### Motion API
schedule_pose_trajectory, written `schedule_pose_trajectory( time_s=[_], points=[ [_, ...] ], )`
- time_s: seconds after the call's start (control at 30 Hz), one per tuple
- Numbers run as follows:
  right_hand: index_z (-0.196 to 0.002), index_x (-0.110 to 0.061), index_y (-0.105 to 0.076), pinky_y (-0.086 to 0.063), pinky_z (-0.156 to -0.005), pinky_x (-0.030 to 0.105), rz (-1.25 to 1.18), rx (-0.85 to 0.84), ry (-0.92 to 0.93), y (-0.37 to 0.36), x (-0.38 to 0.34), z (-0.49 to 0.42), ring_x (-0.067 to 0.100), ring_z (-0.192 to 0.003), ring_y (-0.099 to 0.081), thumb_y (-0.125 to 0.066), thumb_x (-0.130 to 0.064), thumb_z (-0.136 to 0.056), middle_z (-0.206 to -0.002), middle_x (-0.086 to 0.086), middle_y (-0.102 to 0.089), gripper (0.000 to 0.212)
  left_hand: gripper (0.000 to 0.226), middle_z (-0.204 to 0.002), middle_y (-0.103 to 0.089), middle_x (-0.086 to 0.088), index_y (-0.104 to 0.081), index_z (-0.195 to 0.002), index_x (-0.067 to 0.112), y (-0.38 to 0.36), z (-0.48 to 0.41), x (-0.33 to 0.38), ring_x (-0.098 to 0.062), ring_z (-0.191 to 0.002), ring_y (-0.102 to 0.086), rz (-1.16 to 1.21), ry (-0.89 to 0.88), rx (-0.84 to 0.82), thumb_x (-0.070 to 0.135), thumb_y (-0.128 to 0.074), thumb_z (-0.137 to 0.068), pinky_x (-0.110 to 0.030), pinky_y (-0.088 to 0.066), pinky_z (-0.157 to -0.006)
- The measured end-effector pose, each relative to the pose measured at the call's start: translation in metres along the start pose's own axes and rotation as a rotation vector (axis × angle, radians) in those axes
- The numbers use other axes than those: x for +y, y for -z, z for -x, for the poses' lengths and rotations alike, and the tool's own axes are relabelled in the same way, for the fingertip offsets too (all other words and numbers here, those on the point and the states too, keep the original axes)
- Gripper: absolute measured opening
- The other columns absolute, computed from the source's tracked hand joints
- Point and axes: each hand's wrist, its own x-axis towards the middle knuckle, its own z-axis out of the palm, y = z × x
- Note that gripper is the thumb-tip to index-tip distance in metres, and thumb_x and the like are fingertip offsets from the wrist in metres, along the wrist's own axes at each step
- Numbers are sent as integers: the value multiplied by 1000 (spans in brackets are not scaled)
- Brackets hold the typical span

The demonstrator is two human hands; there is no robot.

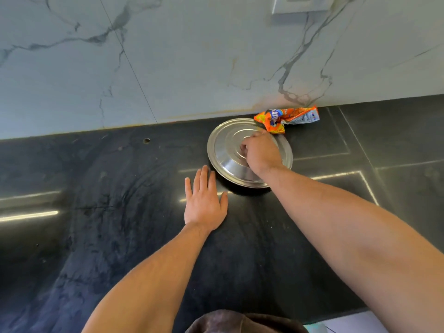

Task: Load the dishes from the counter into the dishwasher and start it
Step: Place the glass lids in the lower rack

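Observation:
A round steel lid lies dome-up on the black stone counter, close to the back wall. My right hand rests on top of the lid with its fingers closed around the knob at the centre. My left hand lies flat on the counter just left of and in front of the lid, fingers apart and holding nothing. Its fingertips are almost at the lid's rim. The lid's near right part is hidden by my right wrist.
A crumpled orange snack wrapper lies against the marble wall just behind the lid. A white wall socket sits high on the wall. The counter's front edge runs at the lower right, with pale floor below.

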Motion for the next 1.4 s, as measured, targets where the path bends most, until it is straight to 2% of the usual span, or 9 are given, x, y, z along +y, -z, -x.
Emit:
schedule_pose_trajectory(
  time_s=[0.17, 0.47, 0.57, 0.7, 0.87, 1.07, 1.17, 1.23, 1.4],
  points=[
    [-92, -22, -75, -38, -74, 26, -104, 111, 28, 13, -11, 45, 23, -100, -52, -57, -10, -87, -101, 0, -63, 22, 65, -167, -14, -8, -26, -156, 13, 8, 27, -2, -25, -154, -7, 23, 14, 26, 49, -33, -102, -55, -5, -124],
    [-106, -22, -68, -51, -87, 34, -265, 358, -90, 4, -29, 214, 17, -105, -53, -61, -15, -89, -114, -4, -57, 20, 66, -168, -2, -3, -1, -160, 20, 15, 114, 1, -23, -155, 6, 55, -255, -23, 43, -24, -102, -54, 0, -124],
    [-117, -24, -64, -48, -97, 33, -339, 575, -363, -1, -27, 311, 12, -112, -52, -54, -25, -93, -120, -3, -55, 26, 67, -169, 2, -5, -1, -161, 15, 1, 153, 25, -23, -155, 9, 9, -442, -90, 44, -21, -104, -54, 1, -124],
    [-137, -19, -55, -43, -104, 44, -161, 666, -775, -11, -24, 447, 32, -121, -47, -60, 2, -84, -133, 13, -48, 58, 69, -169, 7, -8, -6, -160, 10, -13, 228, 64, -24, -154, 14, -29, -694, -188, 46, -24, -105, -52, 6, -124],
    [-132, -15, -61, -47, -101, 51, -125, 816, -1093, -38, -42, 625, 40, -114, -53, -63, 2, -88, -125, 17, -54, 48, 66, -168, 7, -10, -6, -161, 10, -34, 335, 112, -27, -154, 14, -70, -1044, -299, 42, -24, -106, -53, 9, -123],
    [-106, 1, -72, -42, -93, 28, -189, 991, -1399, -65, -111, 784, 31, -95, -59, -46, -35, -83, -101, 21, -68, 50, 68, -166, -16, -14, -26, -156, 7, -83, 465, 158, -29, -155, -7, -111, -1401, -409, 43, -41, -100, -53, -3, -124],
    [-107, 6, -70, -42, -91, 24, -283, 1051, -1562, -79, -141, 847, 31, -93, -61, -35, -40, -79, -105, 24, -67, 65, 69, -167, -13, -12, -16, -159, 8, -105, 535, 173, -27, -155, -5, -244, -1547, -525, 43, -39, -103, -49, -5, -124],
    [-113, 6, -67, -37, -93, 8, -416, 1040, -1727, -99, -151, 895, 20, -94, -58, -43, -29, -85, -115, 20, -62, 51, 70, -167, -12, -12, -13, -159, 7, -120, 582, 181, -28, -155, -4, -324, -1639, -631, 40, -39, -102, -47, -7, -124],
    [-114, -8, -66, -48, -90, 40, -547, 905, -1947, -162, -157, 1005, 34, -102, -59, -56, -2, -93, -118, 14, -61, 24, 72, -166, -14, -11, -16, -158, 7, -165, 690, 194, -29, -154, -6, -469, -1722, -772, 35, -46, -98, -46, -10, -124]
  ],
)
